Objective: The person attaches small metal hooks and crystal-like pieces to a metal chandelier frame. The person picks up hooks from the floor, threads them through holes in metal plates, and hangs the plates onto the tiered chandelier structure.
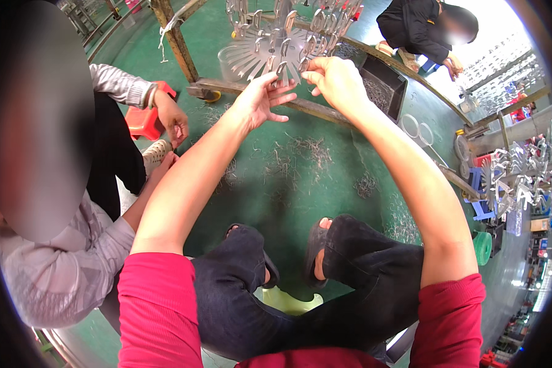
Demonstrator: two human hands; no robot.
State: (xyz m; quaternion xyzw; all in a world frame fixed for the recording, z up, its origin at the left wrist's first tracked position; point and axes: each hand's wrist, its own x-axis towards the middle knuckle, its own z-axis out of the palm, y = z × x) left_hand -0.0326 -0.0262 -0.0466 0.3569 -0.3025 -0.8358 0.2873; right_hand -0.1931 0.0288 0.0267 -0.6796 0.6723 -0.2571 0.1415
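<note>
In front of me hangs a rack of silver metal parts point(282, 46), with flat strips fanned out in a ring below looped, clip-like pieces. My right hand point(337, 83) reaches its near right side, thumb and forefinger pinched at a small metal piece point(304, 64) on the rack; the fingertips partly cover it. Just left and below, my left hand point(260, 104) is turned palm up with its fingers spread. Its upper fingertips are close to the lowest strips; whether they touch is unclear.
A wooden frame bar point(319, 110) runs under the rack, with a black tray point(383, 86) of thin metal bits behind it. Loose wire-like bits point(313, 150) litter the green floor. A co-worker's hand point(173, 118) is at left, near a red stool point(144, 122); another person point(414, 27) crouches at far right.
</note>
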